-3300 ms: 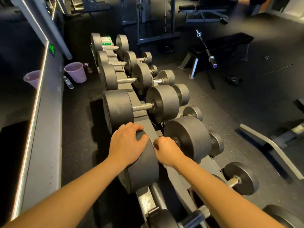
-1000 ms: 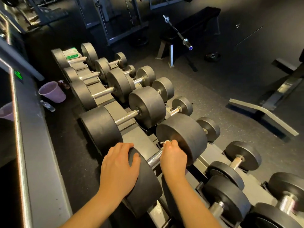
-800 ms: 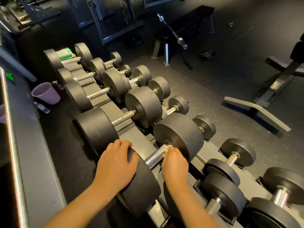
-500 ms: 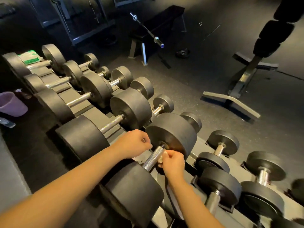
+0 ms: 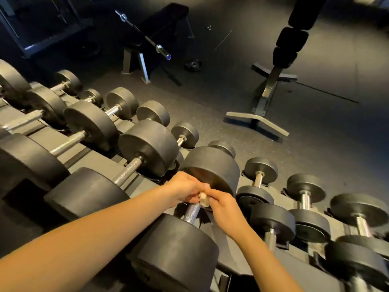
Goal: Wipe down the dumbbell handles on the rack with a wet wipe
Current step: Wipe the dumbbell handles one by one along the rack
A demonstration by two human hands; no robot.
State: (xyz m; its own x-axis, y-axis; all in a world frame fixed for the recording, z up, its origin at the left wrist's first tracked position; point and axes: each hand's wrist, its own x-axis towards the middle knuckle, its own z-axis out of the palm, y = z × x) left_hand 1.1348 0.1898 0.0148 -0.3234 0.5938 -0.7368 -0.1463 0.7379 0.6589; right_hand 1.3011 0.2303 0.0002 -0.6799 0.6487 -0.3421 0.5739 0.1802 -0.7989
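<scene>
A large black dumbbell lies on the rack in front of me, its knurled steel handle running between two round heads. A small crumpled pale wet wipe sits at the far end of that handle. My right hand pinches the wipe from the right. My left hand meets it from the left, fingers curled onto the same wipe, right above the handle. Both hands hide the handle's far end.
Several more dumbbells fill the rack's top row to the left and the lower row to the right. A flat bench with a barbell leaning on it, a weight plate and a padded machine's base stand on the dark floor beyond.
My left hand left the near dumbbell head and came across to the handle's far end, joining the right hand on the wipe. My view swung to the right along the rack.
</scene>
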